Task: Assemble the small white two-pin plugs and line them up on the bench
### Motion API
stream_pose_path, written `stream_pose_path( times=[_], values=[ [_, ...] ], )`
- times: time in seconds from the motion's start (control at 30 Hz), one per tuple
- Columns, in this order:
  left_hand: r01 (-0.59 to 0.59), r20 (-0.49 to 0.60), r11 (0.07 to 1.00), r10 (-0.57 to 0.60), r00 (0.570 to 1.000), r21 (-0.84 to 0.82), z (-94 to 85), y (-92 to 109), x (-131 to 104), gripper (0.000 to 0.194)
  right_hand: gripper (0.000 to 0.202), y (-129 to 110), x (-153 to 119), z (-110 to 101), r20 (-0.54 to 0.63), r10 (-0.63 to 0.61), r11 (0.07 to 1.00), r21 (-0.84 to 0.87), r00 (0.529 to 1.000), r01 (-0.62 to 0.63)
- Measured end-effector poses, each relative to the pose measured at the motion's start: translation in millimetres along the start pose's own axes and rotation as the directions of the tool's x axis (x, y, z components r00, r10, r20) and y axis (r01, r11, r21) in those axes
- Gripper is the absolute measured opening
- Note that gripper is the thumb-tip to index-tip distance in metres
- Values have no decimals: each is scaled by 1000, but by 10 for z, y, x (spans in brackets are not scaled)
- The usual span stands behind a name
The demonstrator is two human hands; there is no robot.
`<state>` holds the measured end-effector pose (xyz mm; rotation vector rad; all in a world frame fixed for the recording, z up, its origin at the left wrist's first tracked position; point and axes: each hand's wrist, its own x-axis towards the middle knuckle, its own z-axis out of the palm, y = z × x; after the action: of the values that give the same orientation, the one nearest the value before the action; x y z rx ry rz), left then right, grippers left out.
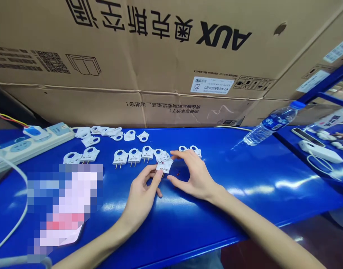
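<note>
Head cam: wht plug (165,165) btwn both hands, pinched in L hand (142,190).
L fingers closed on its lower L side; R hand (196,173) fingers spread wide, gripping nothing, index tip right by plug's R edge, can't tell if touching. Long axis approx fore-aft, ring end away, pins twd wearer; L nearer. Row of similar pcs (134,159) just L on blue counter (233,160); pwr strip (31,145) far L, btl (272,125) R, big carton (160,74) behind.
</note>
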<state>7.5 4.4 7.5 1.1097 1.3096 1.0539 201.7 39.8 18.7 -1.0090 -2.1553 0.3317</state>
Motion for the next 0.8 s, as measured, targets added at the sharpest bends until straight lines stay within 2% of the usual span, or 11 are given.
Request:
stream_pose_path(
  times=[0.2,0.33,0.43,0.6,0.8],
  values=[
    [1,53,999,-3,999,39,-5,-3,4,49,51,-19,-3,13,-9,19,1000,-16,1000,-19],
    [12,46,998,-14,999,54,-9,-25,-4,52,46,-1,11,-8,-1,29,998,-50,1000,-29],
    [12,22,997,-14,1000,78,-8,-34,-18,54,44,76,16,-16,-14,54,993,-101,998,-55],
    [19,52,997,-23,998,77,-6,-24,-39,50,42,262,12,-3,-33,129,966,-222,991,-133],
    [23,68,997,-27,997,70,-10,-15,-49,47,39,347,9,62,13,104,945,-312,994,-95]
  ],
)
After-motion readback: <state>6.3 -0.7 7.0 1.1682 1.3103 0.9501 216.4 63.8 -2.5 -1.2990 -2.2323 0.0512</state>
